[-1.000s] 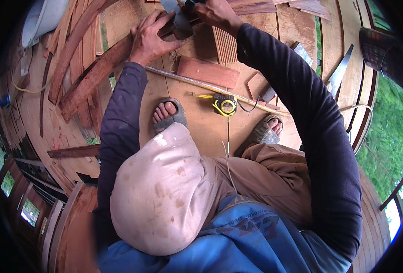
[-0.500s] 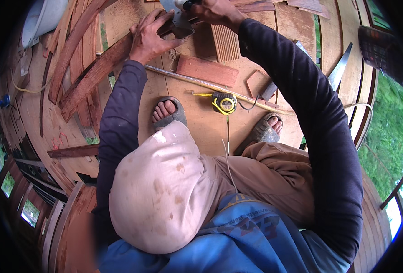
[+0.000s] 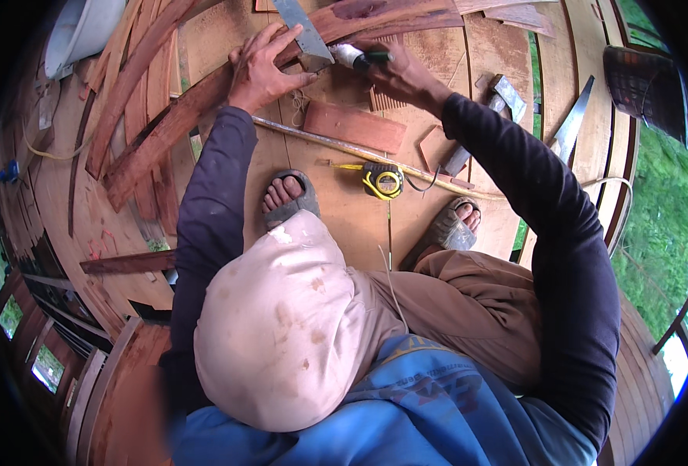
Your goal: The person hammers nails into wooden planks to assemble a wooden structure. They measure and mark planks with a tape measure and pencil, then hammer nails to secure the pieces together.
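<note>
My left hand (image 3: 260, 74) is closed across a curved reddish wooden beam (image 3: 169, 116), its fingers on the far side and its thumb on the near side. Its fingertips touch a flat metal blade (image 3: 301, 35) lying slantwise over the wood. My right hand (image 3: 402, 74) grips a white-and-dark-green handled tool (image 3: 353, 57), whose white end sits beside the near end of the blade; its exact kind is unclear. Below both hands lies a short red-brown wood block (image 3: 354, 126). A yellow-and-black tape measure (image 3: 383, 180) rests between my feet, with a bit of tape drawn out.
A long thin rod (image 3: 336, 144) crosses the boards. On the right lie a metal-headed tool (image 3: 508, 99) with a dark handle and a handsaw blade (image 3: 573, 124). Gaps show between planks. Loose wood strips and a whitish tub (image 3: 83, 31) are at the far left.
My right hand has moved nearer and slightly right with its tool, down along the metal blade. My left hand stays on the beam. The metal-headed tool has come further into sight.
</note>
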{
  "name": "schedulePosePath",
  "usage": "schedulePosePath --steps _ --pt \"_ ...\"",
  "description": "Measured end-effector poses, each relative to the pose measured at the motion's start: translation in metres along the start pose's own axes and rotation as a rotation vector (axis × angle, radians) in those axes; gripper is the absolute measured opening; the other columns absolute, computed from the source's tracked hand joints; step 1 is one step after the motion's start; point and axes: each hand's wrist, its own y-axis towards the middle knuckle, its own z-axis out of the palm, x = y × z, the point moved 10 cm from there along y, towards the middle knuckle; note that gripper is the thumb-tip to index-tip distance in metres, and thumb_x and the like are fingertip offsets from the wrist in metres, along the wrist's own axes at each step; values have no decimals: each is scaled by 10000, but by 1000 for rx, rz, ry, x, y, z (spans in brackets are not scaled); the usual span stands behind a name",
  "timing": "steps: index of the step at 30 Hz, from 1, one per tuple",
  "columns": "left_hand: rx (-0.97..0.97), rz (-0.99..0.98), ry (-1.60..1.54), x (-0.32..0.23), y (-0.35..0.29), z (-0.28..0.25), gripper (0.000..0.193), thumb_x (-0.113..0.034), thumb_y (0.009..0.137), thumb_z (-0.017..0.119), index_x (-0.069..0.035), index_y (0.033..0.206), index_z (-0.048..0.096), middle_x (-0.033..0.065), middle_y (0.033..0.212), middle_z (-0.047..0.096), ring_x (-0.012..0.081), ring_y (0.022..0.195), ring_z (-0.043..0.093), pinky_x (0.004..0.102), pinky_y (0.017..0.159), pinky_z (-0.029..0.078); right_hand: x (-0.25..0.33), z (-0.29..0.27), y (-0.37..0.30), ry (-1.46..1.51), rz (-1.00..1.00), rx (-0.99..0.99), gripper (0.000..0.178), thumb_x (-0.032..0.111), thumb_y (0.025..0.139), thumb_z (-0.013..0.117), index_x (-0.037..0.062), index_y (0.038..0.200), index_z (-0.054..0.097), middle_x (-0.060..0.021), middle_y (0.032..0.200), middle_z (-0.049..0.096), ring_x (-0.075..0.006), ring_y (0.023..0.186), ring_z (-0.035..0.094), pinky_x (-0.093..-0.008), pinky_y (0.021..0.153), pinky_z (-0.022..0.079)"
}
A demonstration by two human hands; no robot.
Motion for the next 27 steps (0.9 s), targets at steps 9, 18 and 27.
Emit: schedulePosePath --steps 9,18,27 --pt "-78 18 39 -13 -8 -6 969 -507 631 892 -319 1504 514 75 1428 492 300 1328 463 577 1121 242 -13 42 4 579 214 73 410 163 803 588 43 1195 599 -74 1099 642 -175 1053 608 -329 903 503" --pt "-59 -24 136 -14 -9 -3 1174 -598 651 847 -234 1619 291 110 1470 482 316 1357 438 542 1139 254 -14 58 7 816 221 18 410 130 823 789 53 1193 630 -30 1110 649 -128 1009 606 -278 920 501" --pt "-36 -34 6 -11 -4 -6 1329 -606 537 899 -142 1616 276 129 1448 507 315 1354 454 547 1124 276 -14 54 16 836 217 -34 343 170 872 766 26 1160 646 -62 964 678 -134 808 649 -273 735 564"
